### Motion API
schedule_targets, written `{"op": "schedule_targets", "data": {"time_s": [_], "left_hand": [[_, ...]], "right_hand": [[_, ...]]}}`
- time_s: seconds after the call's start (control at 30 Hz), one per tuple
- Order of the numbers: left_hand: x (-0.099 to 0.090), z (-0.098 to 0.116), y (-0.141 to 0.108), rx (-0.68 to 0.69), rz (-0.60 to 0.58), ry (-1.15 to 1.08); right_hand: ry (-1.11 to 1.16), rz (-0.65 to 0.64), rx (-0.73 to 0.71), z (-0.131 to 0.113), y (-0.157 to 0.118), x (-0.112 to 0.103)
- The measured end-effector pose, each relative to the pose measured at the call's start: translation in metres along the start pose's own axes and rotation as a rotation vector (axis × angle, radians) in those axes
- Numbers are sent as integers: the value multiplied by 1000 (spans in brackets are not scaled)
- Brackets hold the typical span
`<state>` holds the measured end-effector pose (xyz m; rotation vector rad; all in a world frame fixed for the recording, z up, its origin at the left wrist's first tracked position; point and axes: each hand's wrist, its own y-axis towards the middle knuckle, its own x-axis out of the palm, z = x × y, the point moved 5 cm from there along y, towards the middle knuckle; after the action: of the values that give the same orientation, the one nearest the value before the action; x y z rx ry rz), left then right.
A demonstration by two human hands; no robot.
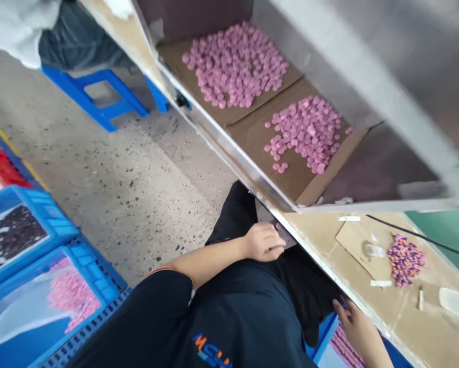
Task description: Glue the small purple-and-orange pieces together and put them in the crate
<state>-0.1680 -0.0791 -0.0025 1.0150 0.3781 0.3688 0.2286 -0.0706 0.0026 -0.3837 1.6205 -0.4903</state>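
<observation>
My left hand (266, 242) is curled above my lap, close to the table edge (314, 253); its fingers are closed and whatever they hold, if anything, is hidden. My right hand (358, 324) is at the table's near edge, above a blue crate (325, 332) with striped pink and purple pieces. Its thumb and forefinger are apart with nothing clear between them. On the table lies a pile of small orange and purple pieces (406, 259), beside a clear cup (374, 250) on cardboard (362, 245).
A walled box (264, 191) holds two heaps of pink discs (237, 66) on cardboard. Blue crates (64, 232) with pink and dark pieces stand at left. A person in white (20, 30) is near a blue stool (95, 99). A black cable (417, 235) crosses the table.
</observation>
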Motion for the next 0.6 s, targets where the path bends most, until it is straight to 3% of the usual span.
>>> {"op": "schedule_targets", "data": {"time_s": [0.17,0.3,0.43,0.53,0.6], "left_hand": [[26,10,18,189,-247,-116],[28,14,35,258,-296,-103],[14,17,50,195,-261,94],[-6,21,57,107,-231,365],[-29,20,65,51,-124,588]], "right_hand": [[-8,-3,-101,-6,3,6],[11,-46,-204,-28,6,29],[80,-132,-252,-37,8,29],[202,-230,-329,-35,2,3],[315,-334,-402,-30,-3,-24]]}}
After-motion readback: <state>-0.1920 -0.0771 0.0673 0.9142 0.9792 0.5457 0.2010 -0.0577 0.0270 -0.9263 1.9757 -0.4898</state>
